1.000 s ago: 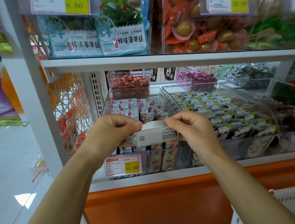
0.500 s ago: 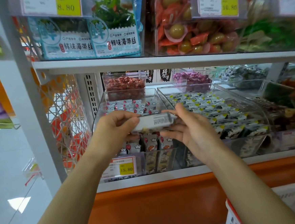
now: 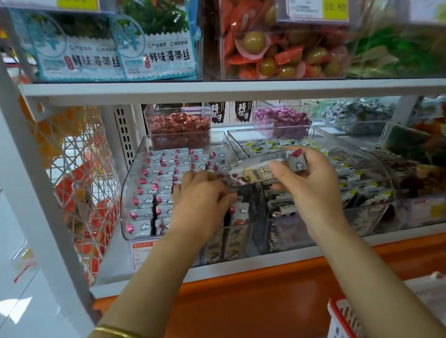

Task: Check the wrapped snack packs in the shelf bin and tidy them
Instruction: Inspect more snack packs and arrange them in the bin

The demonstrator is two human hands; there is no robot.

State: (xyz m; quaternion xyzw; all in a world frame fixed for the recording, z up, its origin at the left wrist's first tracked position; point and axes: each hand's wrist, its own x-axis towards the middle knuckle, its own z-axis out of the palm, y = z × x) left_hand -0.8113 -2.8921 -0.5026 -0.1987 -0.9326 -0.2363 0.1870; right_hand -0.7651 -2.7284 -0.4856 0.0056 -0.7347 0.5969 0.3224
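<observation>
At the left stands the clear shelf bin [image 3: 128, 203], its rows of small wrapped snack packs [image 3: 158, 174] set on edge, with a price tag [image 3: 143, 252] at six o'clock under its front wall. The left hand [image 3: 200, 197] reaches into the bin with fingers bent down among the rows; I cannot tell whether they grip a pack or only press on them. At two o'clock from it, over the bin's right wall, the held pack [image 3: 259, 168] lies roughly level, pinched at its right end between the thumb and curled fingers of the right hand [image 3: 306, 186]. It looks light, its wrapper glossy and probably slippery, so a hold across the firm middle seems safer than the crimped ends. At three o'clock sits the neighbouring bin [image 3: 362, 158].
</observation>
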